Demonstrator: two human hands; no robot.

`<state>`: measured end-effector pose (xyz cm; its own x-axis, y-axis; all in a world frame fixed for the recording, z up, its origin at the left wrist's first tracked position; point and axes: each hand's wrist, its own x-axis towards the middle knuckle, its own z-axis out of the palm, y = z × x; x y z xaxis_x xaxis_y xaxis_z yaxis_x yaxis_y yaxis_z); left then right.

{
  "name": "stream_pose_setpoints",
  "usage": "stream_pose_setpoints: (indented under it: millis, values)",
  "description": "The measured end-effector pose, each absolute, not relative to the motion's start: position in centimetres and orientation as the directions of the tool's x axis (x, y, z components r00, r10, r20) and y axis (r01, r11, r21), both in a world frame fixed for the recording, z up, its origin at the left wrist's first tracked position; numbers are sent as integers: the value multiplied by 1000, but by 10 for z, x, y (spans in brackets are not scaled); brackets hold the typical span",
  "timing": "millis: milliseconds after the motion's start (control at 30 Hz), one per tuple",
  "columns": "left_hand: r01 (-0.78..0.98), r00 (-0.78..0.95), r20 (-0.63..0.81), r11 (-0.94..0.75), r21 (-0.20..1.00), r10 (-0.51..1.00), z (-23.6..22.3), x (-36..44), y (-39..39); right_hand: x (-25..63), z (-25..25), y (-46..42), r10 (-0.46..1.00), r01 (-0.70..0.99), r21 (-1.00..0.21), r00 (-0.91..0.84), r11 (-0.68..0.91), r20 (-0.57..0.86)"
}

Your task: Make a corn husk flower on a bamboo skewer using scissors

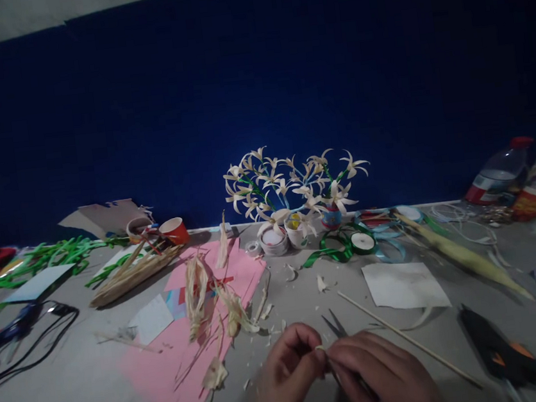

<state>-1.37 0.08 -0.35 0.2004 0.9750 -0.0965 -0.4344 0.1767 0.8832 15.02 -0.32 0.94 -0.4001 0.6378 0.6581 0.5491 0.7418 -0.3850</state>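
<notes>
My left hand (292, 375) is closed, thumb and fingers pinching a small pale piece of corn husk (320, 348). Close against it, my right hand (386, 368) is closed with its fingertips at the same spot. A thin dark stem (337, 377) runs down from the fingertips, partly hidden. Scissor blades (334, 327) stick out beyond the right hand; whether they lie on the table or are held, I cannot tell. Dried corn husks (198, 293) and husk scraps lie left of the hands on pink paper (159, 374).
Husk flowers (283, 186) stand in small pots at the back, by green ribbon (334, 248). To the right are a thin stick (409, 340), a white sheet (406, 285), a glue gun (502, 348) and a bottle (501, 171). A black cable (39, 359) lies left.
</notes>
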Motion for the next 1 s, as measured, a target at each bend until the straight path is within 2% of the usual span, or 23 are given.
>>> stream_pose_setpoints:
  millis: [133,200,433,667,800,900,1000]
  values:
    - [-602,263,-168,298,741,950,-8,-11,0,153,9,-4,616,559,-350,-404,751,677]
    - [-627,257,-168,296,721,952,-4,-10,-1,153,11,-4,623,549,-366,-405,751,669]
    - [-502,139,-73,134,854,988,1,-9,-6,153,16,-2,626,527,-400,-371,750,685]
    - [-374,125,-2,49,926,992,9,-12,-9,149,20,-2,622,551,-384,-345,741,703]
    - [-420,143,-35,92,903,989,8,-8,-10,149,17,0,715,505,-531,-297,680,633]
    - [-547,251,-89,217,808,964,-1,-3,-8,151,15,2,790,415,-678,-217,607,574]
    - [-568,341,-112,300,767,933,-5,0,-6,153,14,4,823,330,-755,-187,566,536]
